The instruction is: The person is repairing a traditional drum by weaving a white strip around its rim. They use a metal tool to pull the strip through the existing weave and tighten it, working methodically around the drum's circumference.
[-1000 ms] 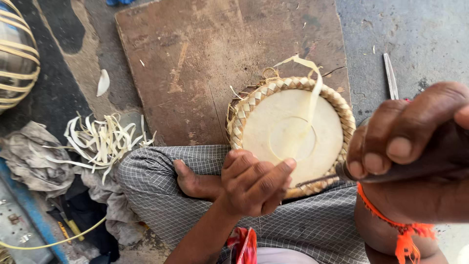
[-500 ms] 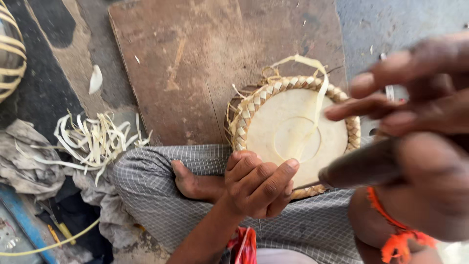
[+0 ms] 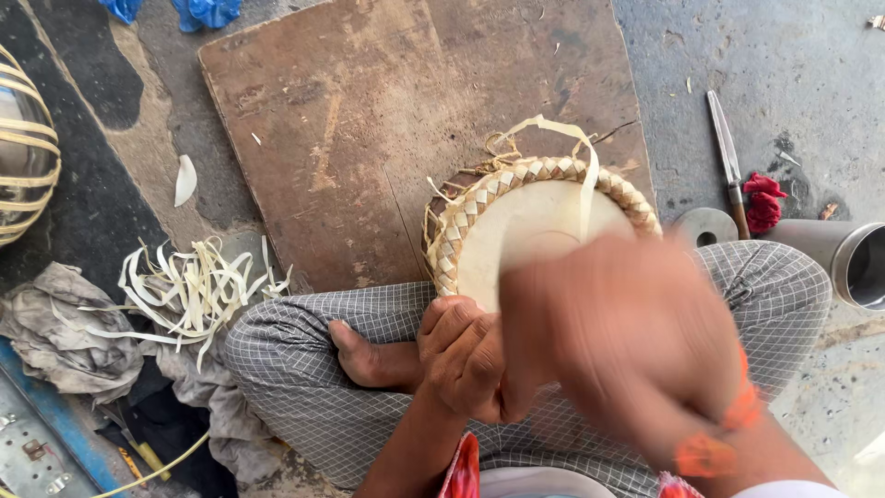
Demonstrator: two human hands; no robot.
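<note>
A round pale disc with a plaited straw rim (image 3: 521,226) rests against my crossed legs, over the near edge of a wooden board (image 3: 369,120). A loose pale strip (image 3: 587,180) curls up from the rim and hangs across the disc. My left hand (image 3: 461,360) is closed on the disc's near edge, just above my bare foot (image 3: 364,355). My right hand (image 3: 627,346) is a motion blur in front of the disc's lower right part, with an orange thread at the wrist. Whether it holds anything cannot be made out.
A knife (image 3: 725,148) with a red rag (image 3: 763,201) lies on the concrete at right, beside a metal ring (image 3: 705,226) and a metal cylinder (image 3: 848,258). Cut pale strips (image 3: 194,286) and grey cloth (image 3: 64,327) lie at left. A striped basket (image 3: 23,148) sits at the left edge.
My right hand, raised close to the camera with a dark tool before, has swung down in front of the disc and is blurred. My left hand keeps its hold.
</note>
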